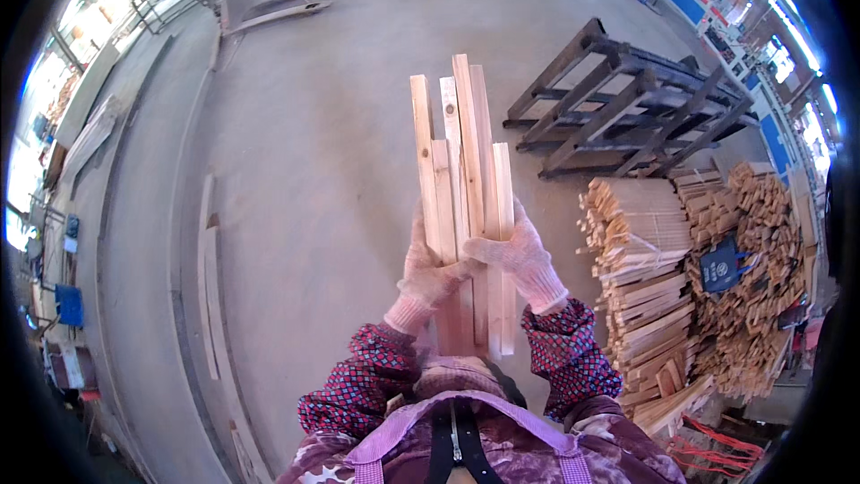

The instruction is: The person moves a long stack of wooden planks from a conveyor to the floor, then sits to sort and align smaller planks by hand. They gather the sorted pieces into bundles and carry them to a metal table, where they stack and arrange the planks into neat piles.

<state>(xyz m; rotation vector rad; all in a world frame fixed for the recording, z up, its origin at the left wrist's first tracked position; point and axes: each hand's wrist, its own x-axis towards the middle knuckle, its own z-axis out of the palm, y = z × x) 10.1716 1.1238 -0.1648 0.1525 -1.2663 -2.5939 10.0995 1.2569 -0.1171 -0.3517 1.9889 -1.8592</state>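
Several pale wooden strips point(472, 170) are bundled upright in front of my body, their upper ends at uneven heights. My left hand point(430, 264), in a pinkish work glove, wraps round the bundle from the left. From the right, my right hand point(520, 260) grips it in a matching glove, thumb across the front of the strips. Both thumbs lie close together over the wood. The lower ends of the strips reach down near my apron point(457, 394); the fingers behind the bundle are hidden.
To the right stands a large stack of wooden strips point(640, 278), with a dark blue bag point(719, 264) lying on the pile beside it. Beyond it is a dark metal rack point(627, 103). Long boards point(211, 278) lie on the concrete floor point(296, 125) at the left. Red straps point(717, 453) lie at lower right.
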